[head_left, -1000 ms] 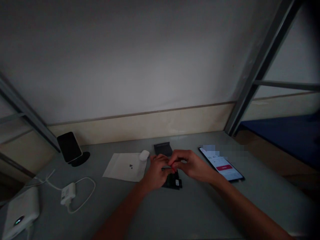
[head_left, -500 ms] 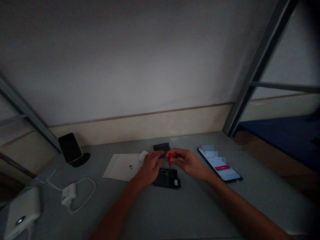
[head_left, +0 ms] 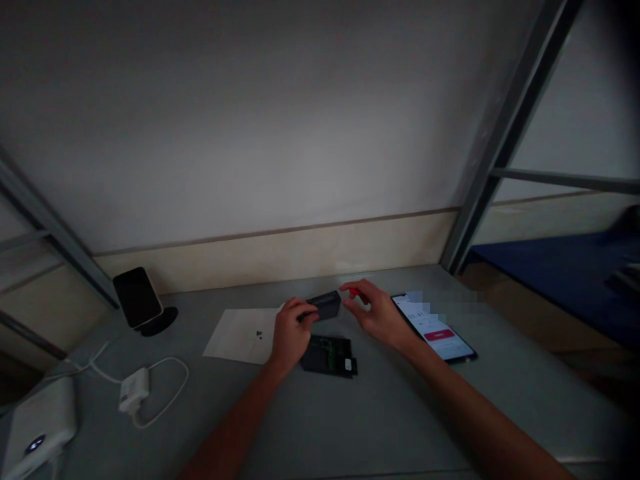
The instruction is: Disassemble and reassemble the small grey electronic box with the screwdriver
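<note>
On the grey desk [head_left: 380, 413] lies a dark open case with a green circuit board [head_left: 329, 355] inside. Just behind it my left hand [head_left: 289, 333] grips the left end of a dark flat cover [head_left: 326, 305] and lifts it off the desk. My right hand [head_left: 376, 313] is at the cover's right end, fingers curled, with a small red-handled tool [head_left: 354, 292] showing at its fingertips.
A white sheet [head_left: 239, 335] with tiny dark screws [head_left: 259, 333] lies left of my hands. A lit phone [head_left: 435, 328] lies to the right. A dark phone on a stand [head_left: 138, 299], a white charger with cable [head_left: 134, 390] and a white box [head_left: 35, 430] sit at the left.
My hands left the circuit board and moved back to the dark cover. My left hand took hold of it and raised it. The red tool went along in my right hand.
</note>
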{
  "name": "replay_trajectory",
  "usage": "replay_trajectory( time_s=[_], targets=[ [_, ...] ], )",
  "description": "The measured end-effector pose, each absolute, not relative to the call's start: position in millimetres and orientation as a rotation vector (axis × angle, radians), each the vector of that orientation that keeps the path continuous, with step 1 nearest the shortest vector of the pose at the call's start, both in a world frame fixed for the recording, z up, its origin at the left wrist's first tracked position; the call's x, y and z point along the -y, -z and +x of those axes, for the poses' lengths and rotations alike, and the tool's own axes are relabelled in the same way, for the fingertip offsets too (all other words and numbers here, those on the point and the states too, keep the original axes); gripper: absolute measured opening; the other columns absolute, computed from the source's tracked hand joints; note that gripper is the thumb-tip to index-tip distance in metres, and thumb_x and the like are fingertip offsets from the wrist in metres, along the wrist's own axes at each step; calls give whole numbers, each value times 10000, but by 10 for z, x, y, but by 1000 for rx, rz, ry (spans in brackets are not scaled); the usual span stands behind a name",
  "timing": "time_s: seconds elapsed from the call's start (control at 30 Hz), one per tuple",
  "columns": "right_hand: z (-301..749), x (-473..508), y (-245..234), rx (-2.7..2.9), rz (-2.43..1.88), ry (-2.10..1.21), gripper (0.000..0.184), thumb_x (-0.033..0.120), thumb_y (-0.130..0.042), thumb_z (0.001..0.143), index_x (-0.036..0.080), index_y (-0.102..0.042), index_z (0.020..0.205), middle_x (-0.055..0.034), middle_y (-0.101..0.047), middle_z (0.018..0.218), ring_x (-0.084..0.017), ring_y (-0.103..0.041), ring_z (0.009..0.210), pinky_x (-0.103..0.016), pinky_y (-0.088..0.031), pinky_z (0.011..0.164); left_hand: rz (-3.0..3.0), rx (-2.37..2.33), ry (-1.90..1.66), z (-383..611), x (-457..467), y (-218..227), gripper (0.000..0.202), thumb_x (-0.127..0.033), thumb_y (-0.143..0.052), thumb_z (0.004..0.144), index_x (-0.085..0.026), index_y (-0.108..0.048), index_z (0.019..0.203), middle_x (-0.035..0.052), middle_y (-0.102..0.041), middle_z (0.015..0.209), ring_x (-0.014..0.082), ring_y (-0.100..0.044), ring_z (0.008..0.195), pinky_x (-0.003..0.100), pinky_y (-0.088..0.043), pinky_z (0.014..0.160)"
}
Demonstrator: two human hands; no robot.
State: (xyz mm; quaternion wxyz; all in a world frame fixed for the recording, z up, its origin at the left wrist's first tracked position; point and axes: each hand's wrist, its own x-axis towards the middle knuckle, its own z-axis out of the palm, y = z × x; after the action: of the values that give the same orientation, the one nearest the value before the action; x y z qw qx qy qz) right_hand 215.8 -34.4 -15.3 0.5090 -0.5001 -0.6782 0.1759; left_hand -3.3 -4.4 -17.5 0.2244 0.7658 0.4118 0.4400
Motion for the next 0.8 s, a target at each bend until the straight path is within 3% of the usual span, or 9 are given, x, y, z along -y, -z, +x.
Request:
replay_trajectory(
  time_s=[0.1, 0.2, 0.33, 0.4, 0.5, 0.6, 0.67, 0.8],
  targets=[
    [2061, 410, 134, 1706, -1102, -447, 629, 409, -736, 829, 263, -487, 1388, -109, -583, 1306, -266, -569, 1193, -446, -470, 1032, 1814, -1022, -1241, -7, 66, 115, 100, -264, -690, 807, -173, -723, 830, 44, -684, 863, 178, -626, 790, 287, -481, 723],
    [1945, 473, 118, 1668, -1045, -521, 894, 415, -819, 749, 298, -320, 1482, -112, -435, 1497, -269, -457, 1369, -454, -409, 1130, 1633, -885, -1110, 41, 121, 102, 186, -326, -716, 778, -146, -706, 821, 32, -678, 800, 159, -606, 706, 271, -474, 671],
    [1866, 506, 123, 1614, -1077, -706, 1010, 389, -808, 764, 307, -152, 1527, -131, -536, 1392, -252, -599, 1232, -461, -455, 1089, 1600, -824, -978, 34, 141, 89, 245, -369, -668, 830, -131, -711, 871, 51, -693, 819, 175, -627, 729, 291, -499, 702],
    [1889, 491, 131, 1550, -1090, -725, 1016, 393, -794, 774, 298, -107, 1517, -136, -560, 1362, -247, -639, 1169, -454, -496, 1042, 1712, -815, -939, -63, 108, 20, 269, -378, -634, 870, -145, -721, 974, 81, -712, 928, 201, -653, 816, 327, -521, 772],
    [1999, 456, 115, 1492, -1112, -621, 955, 439, -767, 788, 268, -144, 1490, -149, -560, 1365, -256, -641, 1155, -450, -523, 1002, 2028, -755, -826, -311, 45, -146, 443, -385, -714, 835, -233, -655, 1247, 106, -628, 1296, 261, -563, 1215, 388, -458, 1021],
    [2145, 446, 55, 1603, -1236, -457, 845, 474, -713, 826, 230, -273, 1504, -155, -571, 1368, -285, -628, 1161, -470, -506, 1007, 2231, -680, -435, -531, 16, -252, 954, -441, -871, 652, -308, -426, 1485, 111, -415, 1528, 307, -402, 1392, 460, -363, 1136],
    [2222, 456, 15, 1743, -1322, -331, 801, 476, -663, 860, 201, -317, 1529, -166, -567, 1386, -304, -609, 1176, -477, -486, 1016, 2304, -675, -267, -587, 18, -237, 1085, -440, -914, 567, -304, -388, 1506, 122, -408, 1520, 333, -388, 1392, 503, -331, 1153],
    [2285, 477, -9, 2049, -1430, -303, 743, 503, -613, 884, 156, -421, 1513, -178, -651, 1276, -312, -640, 1091, -457, -481, 975, 2323, -738, -287, -528, 17, -93, 936, -338, -879, 620, -241, -453, 1448, 120, -565, 1305, 309, -511, 1251, 481, -391, 1100]
  ],
)
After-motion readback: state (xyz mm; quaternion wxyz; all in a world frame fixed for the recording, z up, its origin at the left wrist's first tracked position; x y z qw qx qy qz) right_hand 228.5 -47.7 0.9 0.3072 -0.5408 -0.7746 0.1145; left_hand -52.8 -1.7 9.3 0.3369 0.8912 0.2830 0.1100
